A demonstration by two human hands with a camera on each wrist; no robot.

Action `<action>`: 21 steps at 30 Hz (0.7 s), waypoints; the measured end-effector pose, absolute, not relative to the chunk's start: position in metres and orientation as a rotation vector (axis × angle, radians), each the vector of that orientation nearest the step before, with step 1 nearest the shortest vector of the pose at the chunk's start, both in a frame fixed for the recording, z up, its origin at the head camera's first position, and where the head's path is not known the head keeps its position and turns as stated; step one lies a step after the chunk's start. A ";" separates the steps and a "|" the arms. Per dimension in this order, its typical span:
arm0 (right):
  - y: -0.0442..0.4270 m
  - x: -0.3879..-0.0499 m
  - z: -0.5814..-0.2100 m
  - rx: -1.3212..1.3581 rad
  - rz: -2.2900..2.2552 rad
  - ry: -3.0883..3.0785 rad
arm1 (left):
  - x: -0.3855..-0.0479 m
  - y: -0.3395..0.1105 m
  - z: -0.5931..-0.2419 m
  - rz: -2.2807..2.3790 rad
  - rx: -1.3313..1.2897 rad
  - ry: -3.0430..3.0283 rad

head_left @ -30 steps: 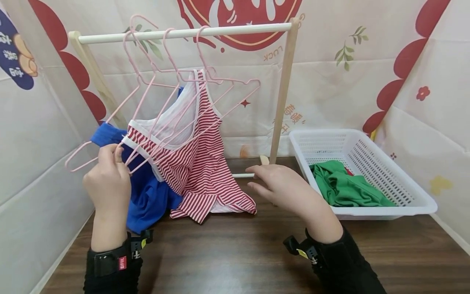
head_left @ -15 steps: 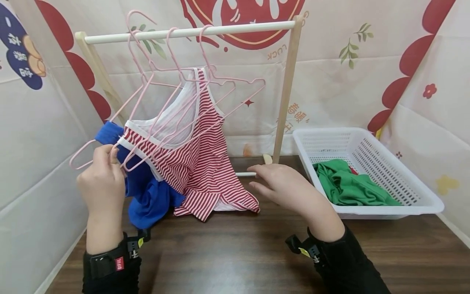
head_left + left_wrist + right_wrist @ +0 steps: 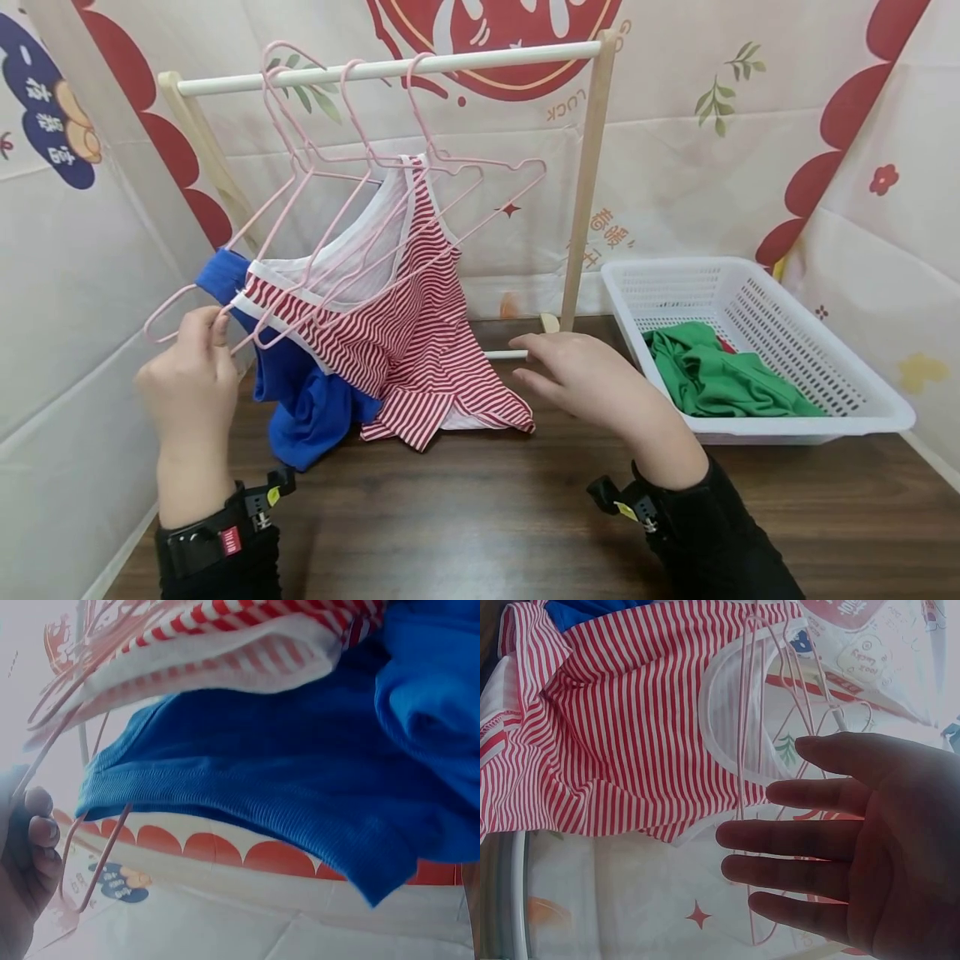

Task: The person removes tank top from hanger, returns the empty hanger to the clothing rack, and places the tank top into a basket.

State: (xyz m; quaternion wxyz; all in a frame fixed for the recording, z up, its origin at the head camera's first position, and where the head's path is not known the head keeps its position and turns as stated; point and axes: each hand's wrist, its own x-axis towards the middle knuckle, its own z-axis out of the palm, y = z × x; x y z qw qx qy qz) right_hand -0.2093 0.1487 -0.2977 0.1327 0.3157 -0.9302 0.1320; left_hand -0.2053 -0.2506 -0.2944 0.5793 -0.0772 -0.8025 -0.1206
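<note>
At the left of the head view, my left hand [image 3: 193, 392] pinches the lower corner of a pink hanger, beside the strap of a red-and-white striped top [image 3: 442, 333]. Behind that top a blue garment [image 3: 300, 408] hangs on another pink hanger, its ribbed edge [image 3: 225, 787] large in the left wrist view. My right hand [image 3: 592, 387] hovers right of the striped top with fingers extended, holding nothing. In the right wrist view its fingers [image 3: 787, 838] spread in front of the hangers and the striped cloth [image 3: 637, 712].
A rack with a white rail [image 3: 487, 58] and wooden posts [image 3: 585, 192] carries several pink hangers. On the right, a white perforated basket [image 3: 825, 358] holds green cloth [image 3: 720, 375] with a bit of red behind it. Patterned sheets surround the wooden tabletop [image 3: 465, 517].
My left hand has moved left and slightly down, drawing the hanger corner and the striped strap with it. The top's upper strap sits lower. My right hand has barely moved.
</note>
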 end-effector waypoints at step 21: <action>0.153 -0.212 -0.297 0.896 0.405 -2.734 | -0.201 -0.265 -0.296 -0.207 -0.290 -1.976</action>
